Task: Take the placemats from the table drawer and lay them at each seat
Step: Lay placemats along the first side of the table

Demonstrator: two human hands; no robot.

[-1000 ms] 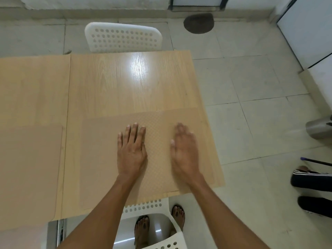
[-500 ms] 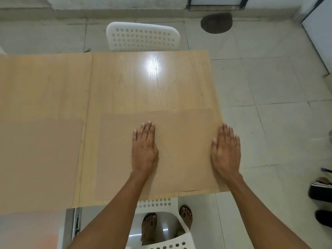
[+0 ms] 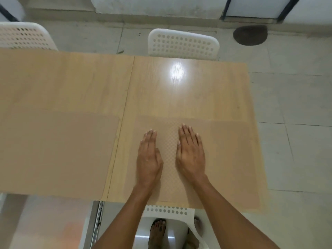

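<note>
Fingers of both hands are straight and held close together, palms down, pressing flat; nothing is pinched or curled round. The left hand and the right hand lie side by side, a narrow strip apart, on the middle of the near mat.

Task item location: the near mat lies flat on the right panel of the table, at the 6 o'clock edge, directly above the near chair. Its right margin appears to reach or slightly pass the table's 3 o'clock edge; its exact limit is hard to tell. A second mat lies flat on the left panel, toward 9 o'clock, well apart from the hands.

Handling, as a judgement: the mat looks thin, light and flexible, lying fully flat with no curl. The table is smooth and glossy, so the mat will probably slide under a flat palm. To shift it, press and push. To lift it, take an edge or corner, preferably the overhanging right margin, since no edge stands proud elsewhere. It does not look fragile.

Materials and shapes: the mat is a tan rectangle with a fine dimpled grid texture, visible between the hands. The table is pale wood-grain laminate in two panels with a seam between, showing a bright glare spot toward 12 o'clock. Two far chairs are white plastic with perforated backs. The floor is pale tile.
</note>
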